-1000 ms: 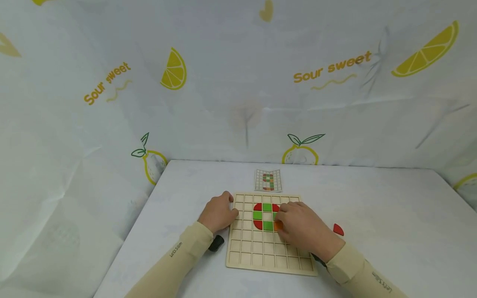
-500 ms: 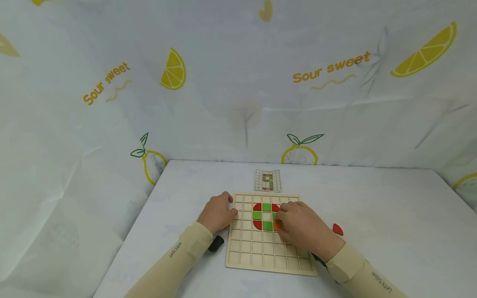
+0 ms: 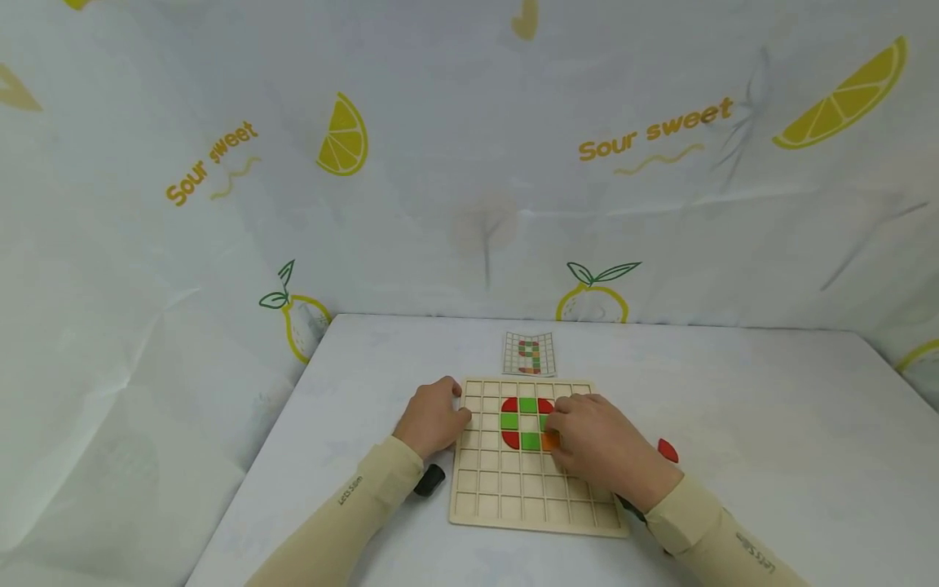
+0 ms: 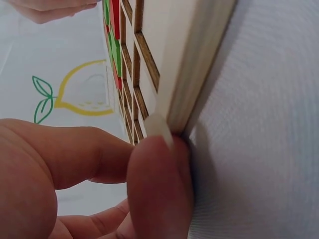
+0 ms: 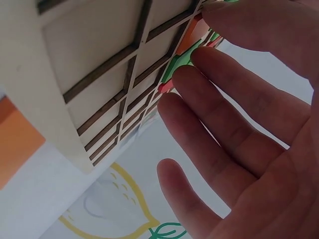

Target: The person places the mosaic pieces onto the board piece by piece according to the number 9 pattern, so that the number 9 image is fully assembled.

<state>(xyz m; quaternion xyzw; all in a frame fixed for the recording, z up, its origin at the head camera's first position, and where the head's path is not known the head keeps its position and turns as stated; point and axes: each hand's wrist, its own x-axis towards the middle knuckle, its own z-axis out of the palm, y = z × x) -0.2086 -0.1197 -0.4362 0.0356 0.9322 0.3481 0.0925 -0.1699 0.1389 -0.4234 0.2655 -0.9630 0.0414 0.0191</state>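
A wooden grid board lies on the table, with red, green and orange tiles forming a ring in its upper middle. My left hand holds the board's left edge; the left wrist view shows the thumb against that edge. Over the ring's right side, my right hand touches the tiles. Its thumb is by an orange tile, and its fairly straight fingers reach toward a green tile. The head view hides part of the ring behind this hand.
Behind the board lies a pattern card with a coloured grid figure. A loose red quarter-round tile sits right of the right hand. An orange piece lies beside the board in the right wrist view. A lemon-print sheet hangs behind the table.
Both hands keep nearly the same places, and the tiles look unchanged. Only a slight shift of the whole head view shows.
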